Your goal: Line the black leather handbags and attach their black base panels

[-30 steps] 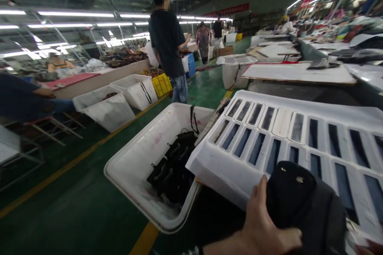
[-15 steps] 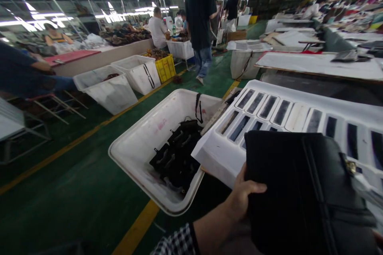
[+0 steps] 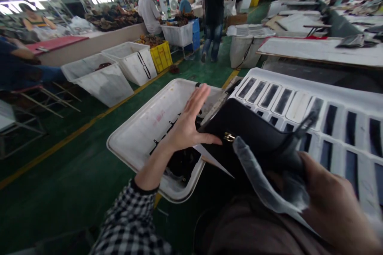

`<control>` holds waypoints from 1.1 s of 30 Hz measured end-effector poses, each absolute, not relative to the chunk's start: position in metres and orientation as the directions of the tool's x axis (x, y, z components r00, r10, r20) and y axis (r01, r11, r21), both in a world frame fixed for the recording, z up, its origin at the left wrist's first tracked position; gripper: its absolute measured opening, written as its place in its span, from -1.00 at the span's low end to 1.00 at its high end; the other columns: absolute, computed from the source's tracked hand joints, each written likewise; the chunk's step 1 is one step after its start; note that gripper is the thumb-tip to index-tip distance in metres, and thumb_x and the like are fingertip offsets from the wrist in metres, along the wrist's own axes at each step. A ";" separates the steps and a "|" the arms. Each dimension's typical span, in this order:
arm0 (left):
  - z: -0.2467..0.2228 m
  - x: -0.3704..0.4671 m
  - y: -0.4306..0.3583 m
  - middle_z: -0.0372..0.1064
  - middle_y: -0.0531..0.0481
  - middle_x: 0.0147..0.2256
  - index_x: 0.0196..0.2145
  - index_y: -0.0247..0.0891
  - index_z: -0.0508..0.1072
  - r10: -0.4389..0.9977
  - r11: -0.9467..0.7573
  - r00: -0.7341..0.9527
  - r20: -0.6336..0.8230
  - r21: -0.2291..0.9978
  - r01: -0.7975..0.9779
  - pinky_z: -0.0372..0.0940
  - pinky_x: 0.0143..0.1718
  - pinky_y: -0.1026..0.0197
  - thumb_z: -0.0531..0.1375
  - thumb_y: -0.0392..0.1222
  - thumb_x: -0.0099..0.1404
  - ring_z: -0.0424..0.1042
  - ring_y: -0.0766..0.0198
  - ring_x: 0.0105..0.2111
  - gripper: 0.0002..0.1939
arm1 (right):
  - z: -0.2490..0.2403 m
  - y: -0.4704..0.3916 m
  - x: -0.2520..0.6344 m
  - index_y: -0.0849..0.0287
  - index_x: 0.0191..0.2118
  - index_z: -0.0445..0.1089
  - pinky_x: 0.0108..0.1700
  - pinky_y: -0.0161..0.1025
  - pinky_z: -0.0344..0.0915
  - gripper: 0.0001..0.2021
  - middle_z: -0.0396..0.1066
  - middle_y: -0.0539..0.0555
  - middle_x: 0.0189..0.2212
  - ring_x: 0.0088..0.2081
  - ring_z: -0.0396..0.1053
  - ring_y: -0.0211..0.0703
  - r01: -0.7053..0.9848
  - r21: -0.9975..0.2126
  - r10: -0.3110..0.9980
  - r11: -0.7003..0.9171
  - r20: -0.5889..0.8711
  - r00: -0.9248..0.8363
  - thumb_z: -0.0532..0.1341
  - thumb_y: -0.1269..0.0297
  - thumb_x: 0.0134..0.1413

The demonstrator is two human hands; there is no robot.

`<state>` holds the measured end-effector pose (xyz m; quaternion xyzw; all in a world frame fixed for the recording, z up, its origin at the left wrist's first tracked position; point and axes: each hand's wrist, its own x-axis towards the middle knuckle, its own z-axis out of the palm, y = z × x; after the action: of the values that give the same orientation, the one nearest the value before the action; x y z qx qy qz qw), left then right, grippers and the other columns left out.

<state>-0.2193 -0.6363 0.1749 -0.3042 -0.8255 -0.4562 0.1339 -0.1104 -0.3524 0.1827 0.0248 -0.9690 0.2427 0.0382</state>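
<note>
A black handbag [image 3: 248, 121] lies tilted in front of me, over the near side of a white slotted tray [image 3: 295, 109]. It has a gold-coloured metal fitting [image 3: 229, 137] and a strap or handle [image 3: 257, 175] wrapped in clear plastic. My right hand [image 3: 332, 199] grips the bag at its right end; the fingertips are partly hidden. My left hand [image 3: 187, 129] is open beside the bag's left edge, fingers stretched upward and thumb at the edge near the fitting. Whether the thumb touches the bag, I cannot tell. Behind that hand, a white bin [image 3: 134, 131] contains several black pieces [image 3: 185, 163].
More white bins [image 3: 100, 79] and a yellow crate [image 3: 160, 55] line the left side of the aisle. A person [image 3: 217, 12] in dark clothes walks ahead. Worktables [image 3: 317, 50] stand to the right, and a stool [image 3: 44, 95] with a seated person is at left.
The handbag has turned over and tilted, bringing its metal fitting and wrapped strap into clear view. My left hand has let go and opened upward. My right hand has come into view.
</note>
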 end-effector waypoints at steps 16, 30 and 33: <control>0.238 -0.207 -0.645 0.39 0.06 -0.40 0.04 -0.26 0.28 0.624 0.768 -0.773 -0.118 -0.090 0.634 0.32 -0.10 -0.07 0.22 -0.18 0.20 0.51 -0.03 -0.24 -0.55 | 0.174 -0.455 -0.185 0.15 -0.17 0.30 -0.40 -0.24 0.17 -0.76 0.50 0.06 -0.39 -0.37 0.47 -0.04 -0.550 -0.204 -0.522 0.810 0.179 -0.834 0.10 0.49 -0.02; 0.108 -0.267 -0.820 0.40 0.11 -0.39 -0.15 -0.30 0.42 0.200 0.977 -0.977 0.073 -0.085 0.194 0.20 -0.19 0.29 0.11 -0.38 0.29 0.38 0.27 -0.27 -0.81 | 0.134 -0.330 -0.154 -0.01 0.24 0.15 -0.04 -0.03 0.38 -0.48 0.49 0.14 -0.02 -0.08 0.50 0.08 -0.101 -0.484 -0.120 0.869 -0.008 -0.993 0.17 0.14 0.17; 0.048 -0.285 -0.820 0.42 0.02 -0.33 -0.16 -0.35 0.43 0.199 0.977 -0.980 0.008 -0.086 0.197 0.23 -0.08 0.18 0.11 -0.45 0.29 0.37 0.22 -0.17 -0.81 | 0.101 -0.301 -0.129 -0.10 0.18 0.19 0.02 -0.05 0.36 -0.54 0.51 0.12 -0.04 -0.05 0.48 0.02 0.066 -0.554 -0.023 0.830 -0.152 -0.988 0.18 0.09 0.16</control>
<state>-0.2849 -0.8200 0.0479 -0.0995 -0.9941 0.0423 0.0080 -0.1295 -0.3014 0.1013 -0.0113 -0.9536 0.2912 -0.0762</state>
